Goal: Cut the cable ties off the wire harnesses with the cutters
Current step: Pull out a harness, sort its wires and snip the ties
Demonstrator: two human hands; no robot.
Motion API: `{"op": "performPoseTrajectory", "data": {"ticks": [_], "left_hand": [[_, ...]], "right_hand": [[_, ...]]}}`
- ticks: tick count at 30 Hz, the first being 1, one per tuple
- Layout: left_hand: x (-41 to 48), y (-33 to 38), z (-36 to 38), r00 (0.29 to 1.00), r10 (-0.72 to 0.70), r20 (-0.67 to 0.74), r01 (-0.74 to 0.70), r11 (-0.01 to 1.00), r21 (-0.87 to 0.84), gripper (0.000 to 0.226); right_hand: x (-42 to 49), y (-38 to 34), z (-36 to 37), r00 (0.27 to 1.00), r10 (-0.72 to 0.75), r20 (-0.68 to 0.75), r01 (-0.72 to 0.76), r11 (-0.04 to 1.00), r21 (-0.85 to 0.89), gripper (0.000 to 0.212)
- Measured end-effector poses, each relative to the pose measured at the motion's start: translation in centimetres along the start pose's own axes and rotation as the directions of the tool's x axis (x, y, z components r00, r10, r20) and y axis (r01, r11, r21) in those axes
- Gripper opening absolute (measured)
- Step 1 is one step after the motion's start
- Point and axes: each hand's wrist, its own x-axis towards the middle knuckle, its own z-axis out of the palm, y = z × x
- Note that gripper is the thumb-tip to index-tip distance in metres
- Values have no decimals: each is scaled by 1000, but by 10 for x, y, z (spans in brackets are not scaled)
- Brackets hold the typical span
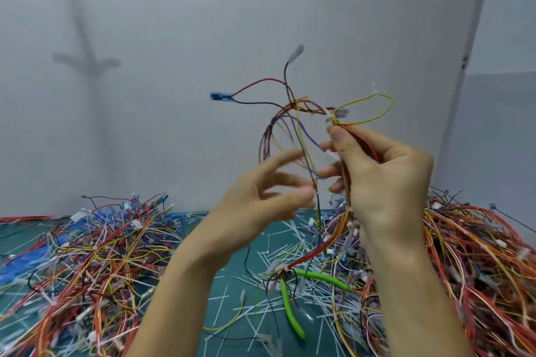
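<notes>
Wire harness [300, 104] held up over the table [232, 284], pinched in the right hand [385, 182]; left hand [261, 203] alongside, fingers spread, blurred; green-handled cutters [290, 310] lying beneath among cut ties [282, 255].

multicolour wire harness [301, 124] held up, green-handled cutters [293, 298] flat on mat, open

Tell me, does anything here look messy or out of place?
Yes. The green-handled cutters lie on the mat, their head buried under wires, while neither hand holds them. Cut white cable ties are strewn over the mat between tangled wire piles. The right hand grips a harness; the left hand is open.
</notes>
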Motion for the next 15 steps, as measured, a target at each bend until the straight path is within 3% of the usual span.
{"op": "performPoseTrajectory", "data": {"ticks": [3, 6, 8, 10, 13, 14, 15], "left_hand": [[0, -9, 6, 978, -143, 153, 98, 958, 269, 51], [2, -16, 11, 979, -183, 88, 138, 919, 370, 42], [3, -17, 9, 985, -172, 29, 150, 919, 365, 34], [4, -17, 4, 987, -156, -44, 161, 925, 345, 27], [3, -14, -5, 979, -136, -149, 175, 942, 288, 22], [3, -13, -8, 975, -133, -177, 177, 949, 263, 21], [3, -12, -11, 971, -132, -200, 179, 955, 235, 20]], "right_hand": [[21, -2, -5, 997, -25, -72, 20, 997, -76, 20], [43, -6, -14, 980, -141, -142, 97, 956, -278, 25], [54, -2, -23, 971, -167, -169, 74, 888, -454, 25], [61, 11, -34, 974, -101, -201, -61, 741, -668, 19], [60, 38, -48, 964, 90, -250, -265, 389, -882, 14], [55, 46, -48, 953, 160, -257, -294, 277, -915, 17], [50, 56, -47, 939, 224, -261, -301, 167, -939, 33]]}}
